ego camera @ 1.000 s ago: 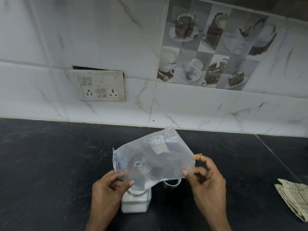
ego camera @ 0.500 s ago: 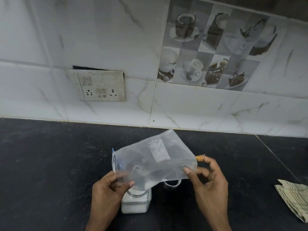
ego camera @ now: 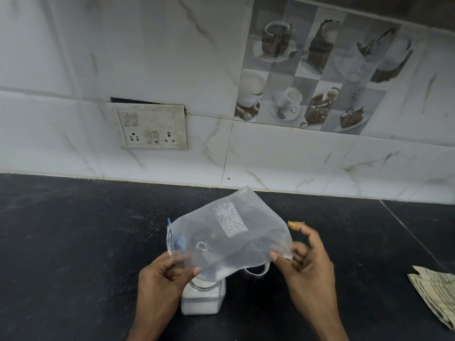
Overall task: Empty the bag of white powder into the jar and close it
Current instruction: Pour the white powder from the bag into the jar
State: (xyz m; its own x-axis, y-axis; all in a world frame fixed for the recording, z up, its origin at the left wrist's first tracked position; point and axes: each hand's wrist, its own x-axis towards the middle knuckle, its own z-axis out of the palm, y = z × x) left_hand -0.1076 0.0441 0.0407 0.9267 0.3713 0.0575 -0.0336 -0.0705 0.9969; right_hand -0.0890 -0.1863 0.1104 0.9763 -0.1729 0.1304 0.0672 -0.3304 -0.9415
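A clear plastic bag (ego camera: 229, 235) hangs tilted over the open mouth of a square clear jar (ego camera: 203, 300) that holds white powder. The bag looks almost see-through, with a little white powder at its low edge above the jar. My left hand (ego camera: 165, 279) pinches the bag's lower left corner, just above the jar's neck. My right hand (ego camera: 306, 264) pinches the bag's right corner between thumb and fingers. A clear round lid (ego camera: 256, 269) lies on the counter right behind the jar, partly hidden by the bag.
The jar stands on a black stone counter (ego camera: 73, 242) against a white tiled wall with a switch and socket plate (ego camera: 151, 127). A folded striped cloth (ego camera: 435, 292) lies at the right edge. White dust speckles the counter left of the bag.
The bag has tipped a little lower and flatter over the jar. Both hands keep their grip in nearly the same place.
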